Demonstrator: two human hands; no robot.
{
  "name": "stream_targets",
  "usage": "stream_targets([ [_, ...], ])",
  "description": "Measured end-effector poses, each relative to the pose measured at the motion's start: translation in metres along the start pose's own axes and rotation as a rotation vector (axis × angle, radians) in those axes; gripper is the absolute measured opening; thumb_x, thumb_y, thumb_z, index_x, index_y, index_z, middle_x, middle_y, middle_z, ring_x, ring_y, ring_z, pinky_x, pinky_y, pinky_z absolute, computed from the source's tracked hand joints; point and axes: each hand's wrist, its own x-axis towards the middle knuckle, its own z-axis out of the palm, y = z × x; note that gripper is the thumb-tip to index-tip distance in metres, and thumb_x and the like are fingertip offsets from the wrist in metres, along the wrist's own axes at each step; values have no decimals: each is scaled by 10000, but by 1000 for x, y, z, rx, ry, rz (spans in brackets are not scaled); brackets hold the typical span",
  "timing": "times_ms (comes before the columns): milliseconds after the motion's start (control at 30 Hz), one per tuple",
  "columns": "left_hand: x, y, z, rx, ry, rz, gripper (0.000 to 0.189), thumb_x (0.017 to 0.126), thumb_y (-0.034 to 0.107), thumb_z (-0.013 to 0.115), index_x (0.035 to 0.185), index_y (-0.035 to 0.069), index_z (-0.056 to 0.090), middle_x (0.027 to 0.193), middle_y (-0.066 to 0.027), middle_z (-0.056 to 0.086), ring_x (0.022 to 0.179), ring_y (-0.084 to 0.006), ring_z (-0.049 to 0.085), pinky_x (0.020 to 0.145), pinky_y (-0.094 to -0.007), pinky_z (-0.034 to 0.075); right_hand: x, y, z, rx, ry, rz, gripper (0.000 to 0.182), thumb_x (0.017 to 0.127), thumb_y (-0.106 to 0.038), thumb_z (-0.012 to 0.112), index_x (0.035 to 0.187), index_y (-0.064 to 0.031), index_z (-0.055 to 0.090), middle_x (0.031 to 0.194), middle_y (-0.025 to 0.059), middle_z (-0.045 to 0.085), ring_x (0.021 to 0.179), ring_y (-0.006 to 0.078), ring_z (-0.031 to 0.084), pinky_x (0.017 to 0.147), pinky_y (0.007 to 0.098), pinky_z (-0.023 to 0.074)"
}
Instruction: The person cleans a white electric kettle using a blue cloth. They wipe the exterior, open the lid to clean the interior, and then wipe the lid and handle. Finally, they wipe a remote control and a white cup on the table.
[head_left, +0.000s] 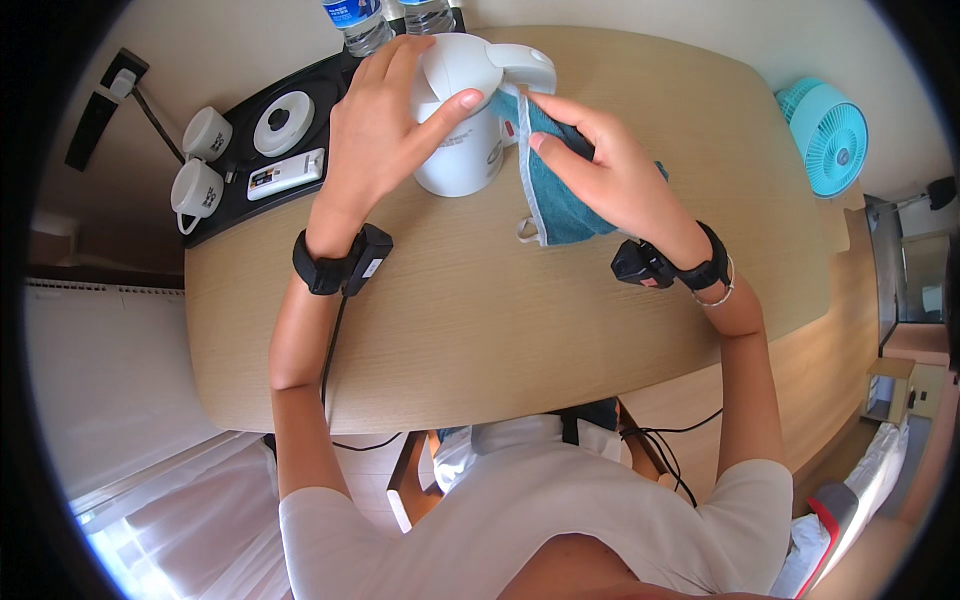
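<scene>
A white electric kettle (459, 150) stands on the wooden table (450, 315), its handle pointing right. Against the kettle's left side and lid rests my left hand (382, 127), thumb and fingers spread around it. My right hand (611, 161) grips a teal cloth (559, 214) with a pale border between thumb and fingers, just below the kettle's handle. The cloth's upper corner meets the kettle's right side, and its lower part hangs to the table, where a small loop sticks out. Part of the cloth is hidden behind my right hand.
A black tray (247, 217) at the left bears a round white kettle base (283, 124) and a white remote control (286, 174). Two white mugs (196, 191) lie at its left end. Water bottles (360, 26) stand behind the kettle. A turquoise fan (834, 142) is at the right edge.
</scene>
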Motion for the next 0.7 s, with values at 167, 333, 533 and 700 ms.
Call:
stream_targets([
  [167, 1, -3, 0, -17, -6, 26, 565, 905, 497, 550, 1194, 12, 579, 1205, -180, 599, 1107, -356, 574, 873, -434, 496, 12, 18, -4, 17, 53, -28, 386, 941, -116, 535, 1301, 24, 519, 935, 73, 657, 739, 77, 548, 665, 261, 481],
  [333, 1, -2, -1, -29, -3, 9, 495, 952, 438, 477, 1193, 17, 574, 1213, -189, 589, 1112, -370, 565, 881, -438, 488, 13, 15, -3, 11, 52, -20, 391, 924, -112, 542, 1285, 36, 523, 915, 55, 647, 739, 72, 541, 661, 250, 477],
  [533, 0, 3, 0, -21, 20, -12, 466, 973, 407, 442, 1181, 13, 577, 1198, -181, 596, 1096, -365, 570, 866, -434, 491, 5, -4, -10, 31, -84, 133, 392, 936, -77, 559, 1308, 37, 512, 1023, 22, 626, 888, 54, 548, 789, 226, 465],
  [700, 1, 3, 0, -49, 15, -12, 447, 979, 386, 436, 1178, 11, 580, 1180, -174, 603, 1084, -360, 572, 862, -430, 491, 3, -3, -10, 33, -90, 95, 412, 936, -99, 563, 1320, 39, 503, 1017, 35, 633, 856, 64, 554, 754, 227, 471],
])
